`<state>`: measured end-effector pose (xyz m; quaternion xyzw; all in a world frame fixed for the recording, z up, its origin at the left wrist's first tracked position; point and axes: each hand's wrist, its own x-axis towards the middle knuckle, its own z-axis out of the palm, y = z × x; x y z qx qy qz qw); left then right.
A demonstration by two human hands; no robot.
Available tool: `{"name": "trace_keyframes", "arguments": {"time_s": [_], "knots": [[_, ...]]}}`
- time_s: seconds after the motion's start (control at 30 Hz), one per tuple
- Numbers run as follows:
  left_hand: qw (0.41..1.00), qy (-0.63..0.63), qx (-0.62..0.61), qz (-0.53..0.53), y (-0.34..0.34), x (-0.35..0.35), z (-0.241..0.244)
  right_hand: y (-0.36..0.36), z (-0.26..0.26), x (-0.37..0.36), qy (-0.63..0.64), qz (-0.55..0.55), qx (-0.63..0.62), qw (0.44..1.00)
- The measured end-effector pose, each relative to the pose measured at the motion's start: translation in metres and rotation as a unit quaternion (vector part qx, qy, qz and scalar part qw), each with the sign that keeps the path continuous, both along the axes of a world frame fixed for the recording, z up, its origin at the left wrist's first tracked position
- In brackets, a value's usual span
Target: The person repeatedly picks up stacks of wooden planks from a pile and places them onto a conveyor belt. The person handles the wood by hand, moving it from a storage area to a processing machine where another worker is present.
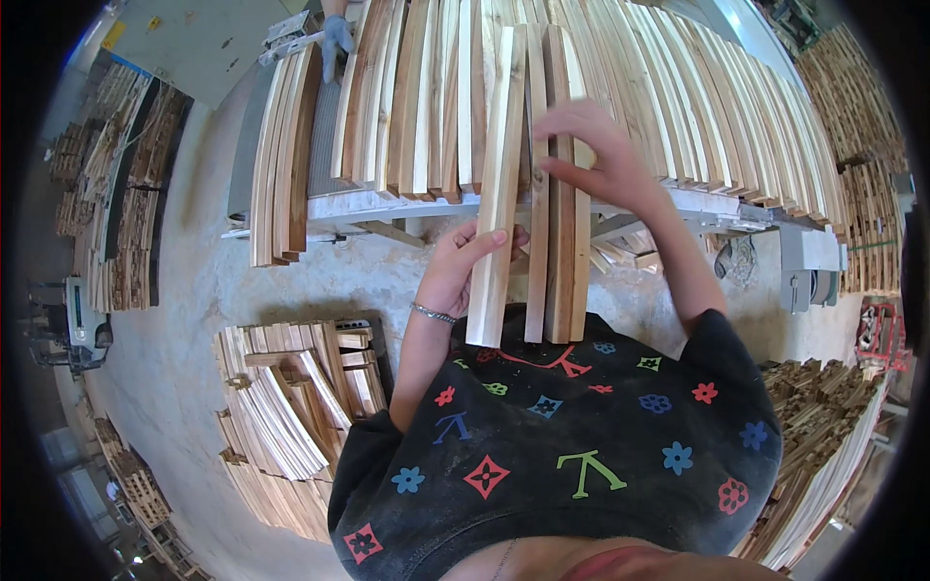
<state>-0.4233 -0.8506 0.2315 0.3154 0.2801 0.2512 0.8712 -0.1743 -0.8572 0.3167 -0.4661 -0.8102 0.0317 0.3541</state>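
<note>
My left hand (472, 258) grips a pale wooden strip (498, 189) near its lower end, thumb on top and fingertips at its right edge. The strip's far end lies over the wooden strips on the table. Right of it, several more strips (561, 276) reach towards my shirt, their near ends past the table edge. My right hand (592, 149) is above these strips, slightly blurred, with thumb and fingers apart and nothing held between them. Beyond and to both sides lies a long row of wooden strips (654, 109), side by side.
A metal table edge (429, 208) runs across in front. At the upper left, a co-worker's gloved hand (336, 43) is beside a clamp-like metal fixture (290, 36). A small stack of strips (290, 250) overhangs the table. Stacked wood (290, 414) stands behind my left arm, and more (821, 428) at right.
</note>
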Motion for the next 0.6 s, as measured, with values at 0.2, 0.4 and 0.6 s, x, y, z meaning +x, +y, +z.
{"name": "trace_keyframes", "arguments": {"time_s": [0.2,0.4,0.6], "knots": [[0.994,0.04,0.096,-0.02,-0.005,-0.028,-0.006,0.067,0.017,-0.016,-0.254,0.172,-0.007,0.952],[0.983,0.026,0.182,0.02,-0.01,-0.046,0.005,0.095,0.049,-0.045,-0.413,0.229,0.089,0.877],[0.987,-0.049,0.119,0.093,0.045,-0.074,-0.035,0.072,0.094,0.018,-0.478,0.038,0.187,0.858]]}}
